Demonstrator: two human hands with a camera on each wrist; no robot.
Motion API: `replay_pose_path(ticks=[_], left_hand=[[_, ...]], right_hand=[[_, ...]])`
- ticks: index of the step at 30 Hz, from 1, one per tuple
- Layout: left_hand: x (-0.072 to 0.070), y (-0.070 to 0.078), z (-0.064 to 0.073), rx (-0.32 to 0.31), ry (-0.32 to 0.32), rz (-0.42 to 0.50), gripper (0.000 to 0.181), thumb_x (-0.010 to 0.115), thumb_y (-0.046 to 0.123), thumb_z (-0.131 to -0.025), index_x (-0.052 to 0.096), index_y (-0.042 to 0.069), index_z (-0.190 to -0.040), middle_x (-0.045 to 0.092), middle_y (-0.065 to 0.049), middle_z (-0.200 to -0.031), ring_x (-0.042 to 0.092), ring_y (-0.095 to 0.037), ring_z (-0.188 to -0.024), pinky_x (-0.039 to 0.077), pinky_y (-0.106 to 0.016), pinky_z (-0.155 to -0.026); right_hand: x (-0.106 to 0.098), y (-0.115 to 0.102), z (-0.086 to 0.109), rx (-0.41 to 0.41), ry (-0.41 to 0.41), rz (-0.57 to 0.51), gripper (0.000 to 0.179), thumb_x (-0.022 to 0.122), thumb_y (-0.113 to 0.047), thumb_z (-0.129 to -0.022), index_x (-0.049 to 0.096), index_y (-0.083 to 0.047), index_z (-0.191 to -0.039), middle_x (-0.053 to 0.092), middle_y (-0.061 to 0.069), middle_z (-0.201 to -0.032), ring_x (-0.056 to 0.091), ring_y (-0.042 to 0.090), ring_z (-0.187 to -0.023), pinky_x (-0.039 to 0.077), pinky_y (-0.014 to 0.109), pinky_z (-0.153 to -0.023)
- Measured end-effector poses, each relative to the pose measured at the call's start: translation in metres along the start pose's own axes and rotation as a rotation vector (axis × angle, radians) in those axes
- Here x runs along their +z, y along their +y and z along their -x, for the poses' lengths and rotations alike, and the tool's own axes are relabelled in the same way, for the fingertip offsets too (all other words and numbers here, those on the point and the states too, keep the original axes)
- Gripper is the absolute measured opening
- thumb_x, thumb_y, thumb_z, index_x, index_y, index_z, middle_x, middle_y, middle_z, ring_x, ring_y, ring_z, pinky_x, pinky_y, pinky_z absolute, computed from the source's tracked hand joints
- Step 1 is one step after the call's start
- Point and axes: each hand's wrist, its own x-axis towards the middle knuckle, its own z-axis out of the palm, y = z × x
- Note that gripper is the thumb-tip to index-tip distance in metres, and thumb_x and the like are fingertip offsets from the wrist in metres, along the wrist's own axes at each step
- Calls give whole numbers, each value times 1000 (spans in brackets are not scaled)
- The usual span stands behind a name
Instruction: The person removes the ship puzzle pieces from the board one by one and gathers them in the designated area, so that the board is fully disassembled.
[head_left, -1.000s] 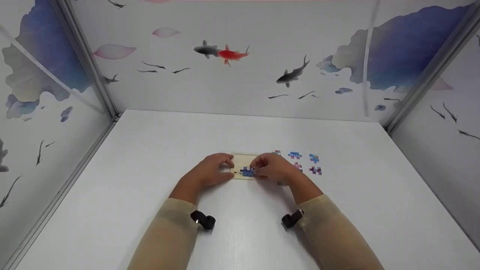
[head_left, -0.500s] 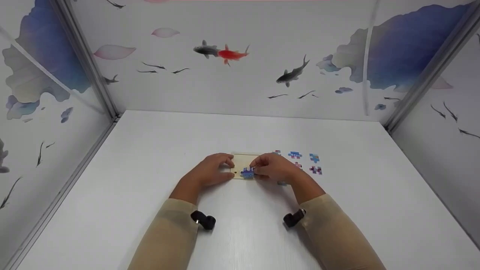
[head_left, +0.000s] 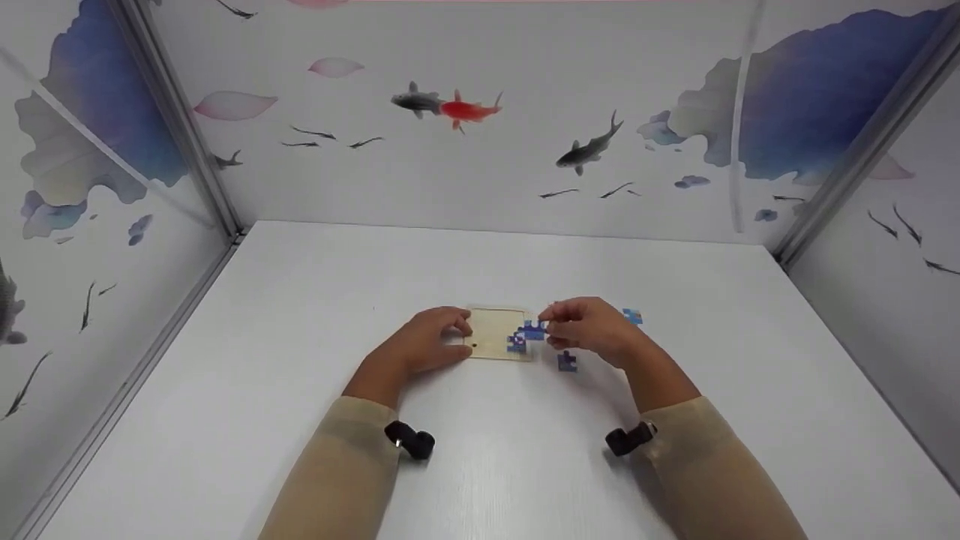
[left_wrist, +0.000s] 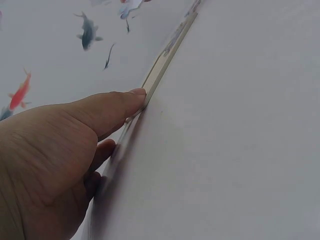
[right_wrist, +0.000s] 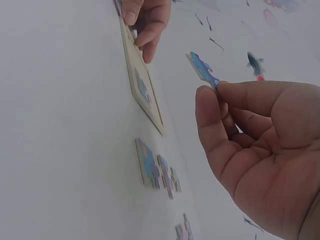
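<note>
A shallow wooden puzzle tray (head_left: 489, 324) lies on the white table. My left hand (head_left: 431, 339) holds its left side, thumb at the near corner and fingers at the far one; the thumb (left_wrist: 132, 97) presses the rim in the left wrist view. Between thumb and fingertips, my right hand (head_left: 592, 328) pinches a blue-purple jigsaw piece (head_left: 533, 330), raised over the tray's right side. In the right wrist view this held piece (right_wrist: 202, 67) is tilted and well above the tray. Another jigsaw piece (head_left: 516, 343) sits in the tray's near right corner.
One loose jigsaw piece (head_left: 568, 361) lies just right of the tray's near corner. Farther right another blue piece (head_left: 632, 316) shows beside my right hand, which hides others. Several loose pieces (right_wrist: 146, 162) show in the right wrist view. Printed walls enclose the table.
My right hand has moved right and up, carrying the pinched jigsaw piece away from the tray's near edge. The corner piece is now uncovered. My left hand stays on the tray.
</note>
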Motion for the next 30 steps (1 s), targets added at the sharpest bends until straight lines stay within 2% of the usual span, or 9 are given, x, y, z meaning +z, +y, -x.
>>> replay_pose_path(ticks=[7,14,23,30], left_hand=[[-2,2,2,-34,9,27,21,75,30,-99,69,23,-118,54,7,-163,38,-23,-161,28,-45,-135],[0,3,2,-39,4,39,20,76,30,-99,70,23,-117,54,6,-163,38,-24,-161,28,-46,-135],[1,3,1,-31,2,29,20,75,32,-99,69,25,-117,54,7,-163,38,-23,-162,28,-46,-135],[1,4,2,-66,6,29,20,75,32,-99,70,26,-117,53,9,-163,37,-22,-162,27,-46,-136]], right_hand=[[-29,24,11,57,33,-21,23,70,-15,-104,74,-10,-126,71,11,-126,74,21,-103,64,27,-93],[-51,48,26,76,48,-42,30,74,-20,-102,73,-8,-129,71,11,-127,73,21,-101,64,26,-91],[-73,73,48,109,55,-20,30,73,-21,-102,75,-10,-130,73,9,-122,72,23,-100,64,26,-89],[-77,80,48,124,43,-31,33,76,-25,-101,75,-9,-129,72,9,-122,74,21,-97,65,26,-88]])
